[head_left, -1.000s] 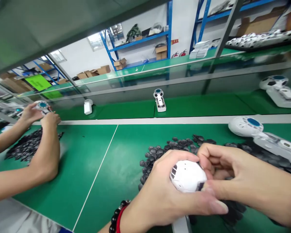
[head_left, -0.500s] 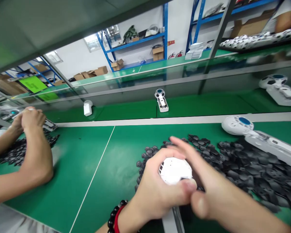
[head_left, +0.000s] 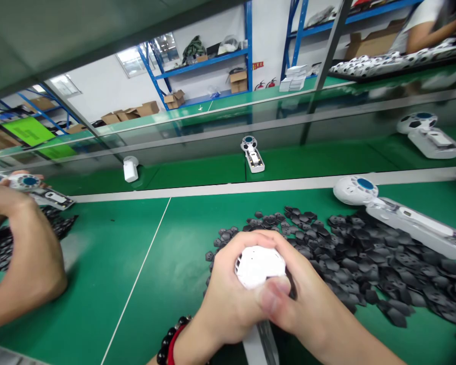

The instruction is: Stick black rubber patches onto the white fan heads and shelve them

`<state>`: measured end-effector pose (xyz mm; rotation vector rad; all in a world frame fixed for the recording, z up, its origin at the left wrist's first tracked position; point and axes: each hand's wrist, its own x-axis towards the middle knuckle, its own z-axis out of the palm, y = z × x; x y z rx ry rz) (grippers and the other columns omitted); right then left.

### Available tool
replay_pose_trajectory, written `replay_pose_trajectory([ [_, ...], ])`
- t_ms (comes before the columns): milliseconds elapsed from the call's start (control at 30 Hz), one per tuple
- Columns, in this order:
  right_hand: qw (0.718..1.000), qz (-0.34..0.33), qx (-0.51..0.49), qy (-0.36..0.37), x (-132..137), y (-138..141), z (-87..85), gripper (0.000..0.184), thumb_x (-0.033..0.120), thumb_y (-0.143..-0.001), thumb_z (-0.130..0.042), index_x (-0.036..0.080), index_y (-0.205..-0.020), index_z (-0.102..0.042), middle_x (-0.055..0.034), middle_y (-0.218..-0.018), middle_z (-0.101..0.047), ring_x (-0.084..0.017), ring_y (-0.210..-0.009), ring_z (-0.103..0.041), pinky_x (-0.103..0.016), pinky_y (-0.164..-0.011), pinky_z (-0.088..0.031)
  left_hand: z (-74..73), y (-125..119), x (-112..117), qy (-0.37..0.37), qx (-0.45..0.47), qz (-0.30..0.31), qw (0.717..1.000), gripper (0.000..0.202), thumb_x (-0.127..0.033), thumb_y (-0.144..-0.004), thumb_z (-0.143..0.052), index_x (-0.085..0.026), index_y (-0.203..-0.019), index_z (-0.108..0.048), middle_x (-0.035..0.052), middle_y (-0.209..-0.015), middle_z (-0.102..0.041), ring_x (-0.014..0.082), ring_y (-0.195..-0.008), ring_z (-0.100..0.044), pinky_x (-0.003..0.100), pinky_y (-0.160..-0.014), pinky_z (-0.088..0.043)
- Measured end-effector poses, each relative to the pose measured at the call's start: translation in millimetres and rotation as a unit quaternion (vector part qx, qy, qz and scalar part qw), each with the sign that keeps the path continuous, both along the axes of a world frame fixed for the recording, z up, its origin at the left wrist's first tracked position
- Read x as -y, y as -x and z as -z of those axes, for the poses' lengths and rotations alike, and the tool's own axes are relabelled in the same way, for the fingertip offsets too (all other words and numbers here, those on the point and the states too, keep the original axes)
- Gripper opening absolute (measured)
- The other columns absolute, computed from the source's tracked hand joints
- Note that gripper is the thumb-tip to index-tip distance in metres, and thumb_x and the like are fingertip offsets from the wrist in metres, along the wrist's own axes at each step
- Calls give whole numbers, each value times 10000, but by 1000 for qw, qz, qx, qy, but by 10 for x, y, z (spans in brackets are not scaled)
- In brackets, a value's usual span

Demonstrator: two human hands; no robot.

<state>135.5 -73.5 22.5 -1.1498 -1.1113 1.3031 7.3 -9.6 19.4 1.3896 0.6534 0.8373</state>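
Near the front of the table, my left hand (head_left: 228, 296) is wrapped round the rounded head of a white handheld device (head_left: 259, 266), which has vent slots on one side. From the other side my right hand (head_left: 302, 291) closes on the same head, with the thumbs pressed together at its near face. Below my hands the device's long pale handle points toward me; my fingers hide much of its head. A spread pile of small black pentagon-shaped pieces (head_left: 338, 256) lies behind and to the right of my hands.
A similar device (head_left: 414, 218) lies at the right by the white ledge. On the green shelf sit another device (head_left: 253, 156) and a white part (head_left: 130, 170). At the left, a co-worker's arm (head_left: 38, 243) bends over more black pieces and holds a device.
My right hand, whose fingers were raised off the device, has closed round its head. The view has shifted slightly; the co-worker's hands have moved left and lower.
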Motion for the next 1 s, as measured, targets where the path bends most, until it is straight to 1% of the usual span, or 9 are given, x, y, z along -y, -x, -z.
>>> replay_pose_trajectory([
  [100, 999, 9, -17, 35, -8, -11, 119, 576, 669, -936, -553, 264, -1343, -503, -91, -1314, -596, -254, -1138, -612, -359, -952, -537, 73, 4, -64, 28, -7, -32, 999, 341, -442, -733, -818, -198, -951, -723, 27, -867, -681, 151, -714, -580, 239, -645, -486],
  [200, 993, 26, -73, 94, -26, -6, 202, 642, 756, -957, -418, 334, -1439, -451, -69, -1489, -483, -256, -1239, -572, -373, -951, -555, 125, -5, -115, 106, 17, -60, 992, 352, -526, -825, -717, -195, -943, -700, 31, -857, -674, 152, -662, -578, 248, -596, -486],
  [400, 991, 23, -82, 103, -31, -11, 203, 626, 767, -938, -461, 392, -1440, -449, -19, -1558, -412, -247, -1295, -532, -368, -965, -542, 134, -28, -126, 136, 38, -67, 988, 314, -495, -861, -689, -190, -934, -673, 30, -850, -672, 149, -687, -601, 227, -610, -513],
  [500, 993, 9, -62, 96, -27, -45, 182, 626, 745, -944, -483, 386, -1453, -432, -31, -1505, -460, -246, -1290, -537, -377, -982, -537, 127, -37, -124, 165, 44, -61, 983, 339, -506, -851, -691, -183, -942, -643, 27, -826, -674, 152, -639, -627, 222, -532, -533],
  [667, 993, -4, -53, 106, -59, -151, 144, 586, 673, -1009, -403, 298, -1457, -444, -77, -1195, -636, -199, -918, -664, -359, -769, -600, 111, -65, -146, 268, 51, -40, 961, 489, -601, -765, -733, -222, -1012, -546, -20, -660, -665, 157, -367, -582, 228, -318, -466],
  [767, 996, 13, 42, 82, -77, -250, 133, 455, 557, -1057, -363, 263, -1366, -523, -81, -1140, -670, -217, -956, -670, -327, -708, -576, 95, -79, -166, 298, 85, -33, 950, 485, -567, -754, -745, -217, -1011, -529, -6, -654, -683, 188, -432, -652, 223, -336, -503],
  [833, 972, 47, 225, 49, -86, -323, 163, 343, 421, -1070, -371, 245, -1263, -593, -77, -1109, -698, -240, -986, -672, -377, -794, -544, 79, -81, -177, 312, 118, -24, 942, 419, -506, -776, -729, -207, -992, -529, 31, -755, -726, 204, -526, -700, 228, -357, -530],
  [933, 870, 37, 492, 16, -101, -404, 274, 250, 293, -1006, -520, 200, -1206, -638, -112, -1157, -693, -322, -1090, -639, -482, -913, -477, 68, -74, -183, 330, 143, -20, 933, 370, -454, -792, -716, -196, -984, -533, 63, -842, -752, 209, -566, -714, 224, -355, -529],
  [1000, 819, -1, 574, 0, -115, -421, 356, 243, 284, -966, -613, 177, -1179, -659, -126, -1136, -681, -350, -1101, -620, -490, -907, -463, 84, -70, -174, 327, 147, -19, 933, 396, -459, -776, -738, -193, -991, -538, 60, -827, -754, 214, -556, -716, 224, -352, -528],
])
